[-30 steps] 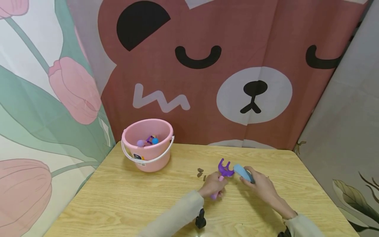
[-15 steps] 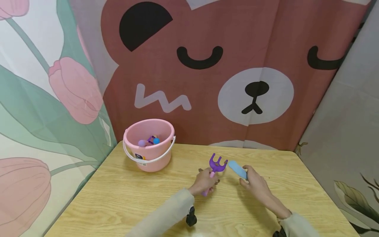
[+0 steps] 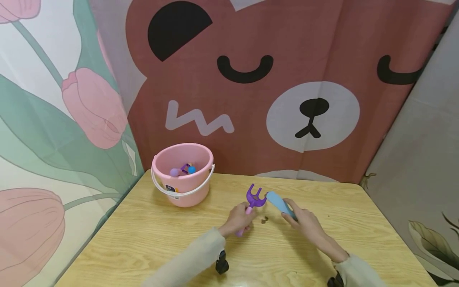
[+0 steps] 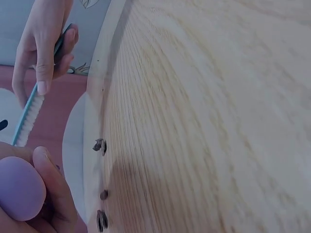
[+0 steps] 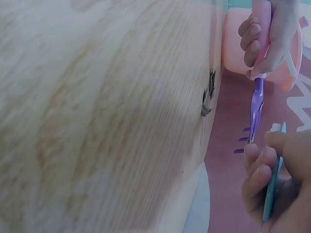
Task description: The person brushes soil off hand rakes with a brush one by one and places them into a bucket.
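Observation:
My left hand (image 3: 236, 219) grips the pink handle of a toy rake (image 3: 255, 200) with purple prongs. The rake is held tilted above the table, prongs away from me, and a small brown patch shows on its head. In the left wrist view the rounded lilac handle end (image 4: 20, 188) pokes out of the fist. My right hand (image 3: 308, 225) pinches a light-blue brush (image 3: 277, 202), its white bristles (image 4: 30, 119) visible in the left wrist view. The brush tip is right at the rightmost prong. Small brown flakes (image 3: 264, 220) lie on the table between the hands.
A pink bucket (image 3: 184, 183) with a white handle stands at the back left of the wooden table (image 3: 172, 239); purple and blue toy pieces (image 3: 191, 170) are inside. Printed cloths, one with a bear face (image 3: 312, 115), hang behind and beside the table.
Both hands have moved left with the rake and the brush, staying close together. Flakes earlier covered by the left hand now show to its right, while those at its left are covered.

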{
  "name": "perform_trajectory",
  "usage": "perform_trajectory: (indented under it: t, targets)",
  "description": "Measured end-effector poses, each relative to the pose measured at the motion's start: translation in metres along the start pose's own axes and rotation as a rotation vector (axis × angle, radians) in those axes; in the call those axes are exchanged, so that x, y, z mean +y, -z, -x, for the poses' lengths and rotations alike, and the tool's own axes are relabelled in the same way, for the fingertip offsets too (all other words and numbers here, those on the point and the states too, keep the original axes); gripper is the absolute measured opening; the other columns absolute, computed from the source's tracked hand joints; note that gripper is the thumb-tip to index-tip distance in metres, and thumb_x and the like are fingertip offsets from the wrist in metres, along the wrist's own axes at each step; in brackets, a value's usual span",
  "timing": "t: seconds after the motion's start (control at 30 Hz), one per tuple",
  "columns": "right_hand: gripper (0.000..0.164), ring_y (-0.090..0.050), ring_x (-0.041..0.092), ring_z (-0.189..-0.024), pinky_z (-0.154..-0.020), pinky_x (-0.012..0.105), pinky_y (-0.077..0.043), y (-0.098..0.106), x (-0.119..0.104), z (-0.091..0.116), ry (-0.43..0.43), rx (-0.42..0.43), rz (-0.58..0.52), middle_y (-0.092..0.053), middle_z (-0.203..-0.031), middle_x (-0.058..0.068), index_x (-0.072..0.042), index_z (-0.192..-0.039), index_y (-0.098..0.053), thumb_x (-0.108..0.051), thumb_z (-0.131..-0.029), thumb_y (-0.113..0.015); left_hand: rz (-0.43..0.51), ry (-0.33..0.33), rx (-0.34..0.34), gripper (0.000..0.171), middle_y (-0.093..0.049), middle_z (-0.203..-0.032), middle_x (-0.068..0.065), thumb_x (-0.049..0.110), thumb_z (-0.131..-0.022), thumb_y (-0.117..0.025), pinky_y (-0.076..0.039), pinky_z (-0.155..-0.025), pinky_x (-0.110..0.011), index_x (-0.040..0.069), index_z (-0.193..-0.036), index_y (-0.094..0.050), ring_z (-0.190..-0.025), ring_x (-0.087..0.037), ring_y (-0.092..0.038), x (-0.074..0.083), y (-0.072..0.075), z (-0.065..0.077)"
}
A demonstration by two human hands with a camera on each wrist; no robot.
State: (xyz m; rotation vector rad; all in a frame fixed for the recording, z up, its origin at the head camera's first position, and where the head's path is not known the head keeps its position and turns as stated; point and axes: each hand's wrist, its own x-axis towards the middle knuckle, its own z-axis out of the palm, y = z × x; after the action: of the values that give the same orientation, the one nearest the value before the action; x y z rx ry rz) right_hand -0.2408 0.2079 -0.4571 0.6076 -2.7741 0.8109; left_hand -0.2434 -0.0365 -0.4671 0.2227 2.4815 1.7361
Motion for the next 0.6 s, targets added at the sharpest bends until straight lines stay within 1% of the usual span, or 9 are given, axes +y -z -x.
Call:
perform_trajectory:
  t: [0.1,0.2,0.3,0.43,0.5,0.6]
  targets:
    - [0.052,-0.047,0.006,-0.046,-0.040,0.023,-0.034,-0.001,-0.002,-0.001,-0.005,-0.018,-0.037,-0.055,-0.063,-0.005,-0.011,-0.145,-0.044,-0.031,-0.099,-0.061,-0.008,0.009,0.011,0.011,-0.059,-0.067,-0.010,0.009,-0.093,-0.063,-0.046,-0.038,-0.023,0.001,-0.098,-0.058,-0.043,-0.012,-0.050,-0.001,0.003,0.000]
    - [0.052,-0.043,0.005,-0.043,-0.039,0.022,-0.031,-0.003,-0.005,-0.002,0.006,-0.013,-0.035,-0.052,-0.059,-0.006,-0.011,-0.145,-0.044,-0.033,-0.101,-0.059,-0.018,0.014,0.026,0.010,-0.060,-0.069,-0.011,0.007,-0.090,-0.063,-0.046,-0.038,-0.023,0.002,-0.097,-0.058,-0.043,-0.012,-0.051,-0.002,0.007,0.001]
    - [0.051,-0.035,0.003,-0.041,-0.038,0.021,-0.027,-0.005,-0.007,-0.004,0.007,0.016,-0.019,-0.046,-0.056,-0.007,-0.005,-0.141,-0.047,-0.034,-0.101,-0.059,-0.023,0.024,0.040,0.009,-0.062,-0.072,-0.013,0.006,-0.089,-0.064,-0.046,-0.038,-0.023,0.003,-0.095,-0.058,-0.043,-0.012,-0.050,-0.003,0.009,0.001]
    - [0.049,-0.026,0.002,-0.042,-0.039,0.020,-0.022,-0.007,-0.011,-0.006,0.001,0.058,0.001,-0.039,-0.053,-0.008,0.004,-0.131,-0.052,-0.034,-0.101,-0.058,-0.022,0.030,0.057,0.007,-0.063,-0.071,-0.016,0.006,-0.088,-0.064,-0.045,-0.036,-0.022,0.004,-0.092,-0.058,-0.041,-0.012,-0.050,-0.002,0.011,0.001]
    - [0.046,-0.026,0.002,-0.042,-0.039,0.020,-0.023,-0.008,-0.013,-0.008,0.011,0.076,0.008,-0.039,-0.054,-0.008,0.006,-0.126,-0.055,-0.033,-0.101,-0.058,-0.024,0.028,0.062,0.006,-0.062,-0.070,-0.017,0.006,-0.088,-0.063,-0.043,-0.035,-0.022,0.004,-0.091,-0.058,-0.041,-0.012,-0.049,-0.002,0.011,0.002]
    - [0.042,-0.027,0.002,-0.043,-0.039,0.021,-0.025,-0.009,-0.018,-0.010,0.050,0.106,0.024,-0.039,-0.055,-0.008,0.007,-0.124,-0.058,-0.029,-0.101,-0.059,-0.030,0.026,0.065,0.006,-0.063,-0.071,-0.020,0.006,-0.087,-0.064,-0.043,-0.035,-0.021,0.004,-0.091,-0.058,-0.040,-0.011,-0.049,-0.002,0.012,0.002]
